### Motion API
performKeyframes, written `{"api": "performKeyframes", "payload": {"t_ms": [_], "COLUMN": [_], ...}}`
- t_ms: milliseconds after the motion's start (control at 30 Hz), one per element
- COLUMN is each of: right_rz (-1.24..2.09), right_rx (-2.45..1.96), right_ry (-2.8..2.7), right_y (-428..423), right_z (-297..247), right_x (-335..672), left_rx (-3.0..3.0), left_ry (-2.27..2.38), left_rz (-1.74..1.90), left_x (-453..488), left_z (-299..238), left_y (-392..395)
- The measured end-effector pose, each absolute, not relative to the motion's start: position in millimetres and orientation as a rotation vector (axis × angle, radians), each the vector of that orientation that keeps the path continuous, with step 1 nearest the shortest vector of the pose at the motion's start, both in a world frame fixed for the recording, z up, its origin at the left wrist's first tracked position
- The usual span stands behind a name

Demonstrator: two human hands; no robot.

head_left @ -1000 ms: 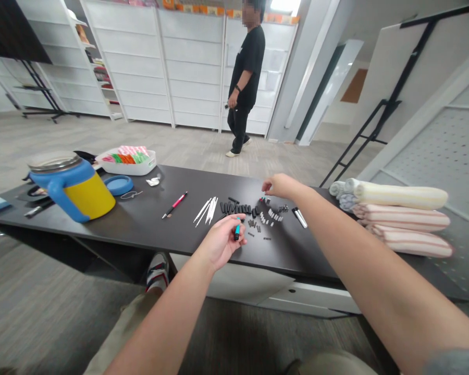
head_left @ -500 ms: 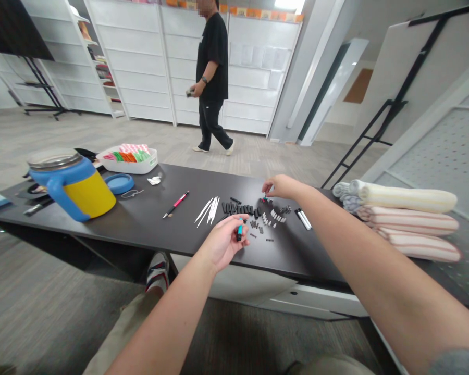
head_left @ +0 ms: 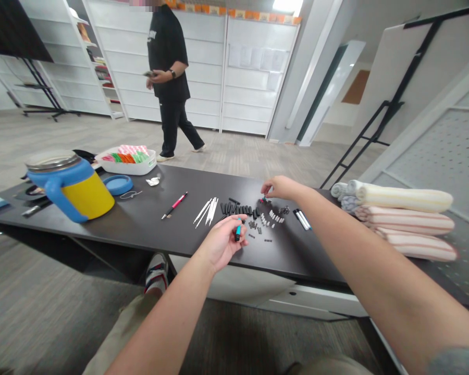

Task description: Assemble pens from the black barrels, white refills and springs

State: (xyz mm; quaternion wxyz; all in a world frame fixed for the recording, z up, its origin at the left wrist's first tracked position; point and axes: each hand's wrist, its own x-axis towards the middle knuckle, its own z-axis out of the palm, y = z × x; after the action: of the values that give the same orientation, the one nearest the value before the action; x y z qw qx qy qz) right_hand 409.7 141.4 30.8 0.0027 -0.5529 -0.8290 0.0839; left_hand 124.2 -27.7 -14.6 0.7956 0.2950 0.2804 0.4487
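My left hand (head_left: 222, 240) is closed around a short teal and black pen part (head_left: 238, 229), held upright just above the near edge of the black table (head_left: 148, 224). My right hand (head_left: 280, 187) reaches to the far side and pinches a small teal piece (head_left: 262, 199) among scattered pen parts. Between the hands lie a row of black pen barrels (head_left: 240, 209), several small grey springs and tips (head_left: 271, 216), and a fan of white refill tubes (head_left: 207, 210). Two black and white pens (head_left: 301, 219) lie to the right.
A yellow and blue jug (head_left: 76, 188), a blue lid (head_left: 118, 184), a white tray of coloured packets (head_left: 127, 158) and a pink pen (head_left: 174, 204) sit to the left. Rolled striped towels (head_left: 400, 214) lie at the right end. A person in black (head_left: 170, 73) walks beyond the table.
The person in black has walked from right to left along the white shelves. My hands have hardly moved; the right hand stays pinched at the far parts.
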Motion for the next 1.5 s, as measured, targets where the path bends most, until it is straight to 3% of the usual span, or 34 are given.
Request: {"api": "performKeyframes", "payload": {"t_ms": [400,567,700,867,1100,1267,1500], "right_rz": [0.105,-0.123,-0.052,-0.039,0.511,0.744,0.992], "right_rx": [-1.757,-1.634,-1.429,-1.514,-1.494,-1.463,-1.403], "right_ry": [-2.614,-2.516,-2.386,-2.248,-1.879,-1.701,-1.563], "right_y": [131,85,37,5,-51,-68,-62], "right_z": [55,82,93,98,46,-3,-20], "right_x": [411,387,356,352,326,301,301], "left_rx": [0.628,0.629,0.638,0.679,0.864,0.921,0.985], "left_ry": [0.618,0.62,0.625,0.619,0.687,0.691,0.612], "left_rz": [0.963,0.959,0.947,0.959,0.905,0.897,0.757], "left_x": [124,125,125,125,133,134,128], "left_z": [-12,-11,-10,-10,-9,-11,-6], "left_y": [-29,-28,-29,-31,-34,-35,-36]}}
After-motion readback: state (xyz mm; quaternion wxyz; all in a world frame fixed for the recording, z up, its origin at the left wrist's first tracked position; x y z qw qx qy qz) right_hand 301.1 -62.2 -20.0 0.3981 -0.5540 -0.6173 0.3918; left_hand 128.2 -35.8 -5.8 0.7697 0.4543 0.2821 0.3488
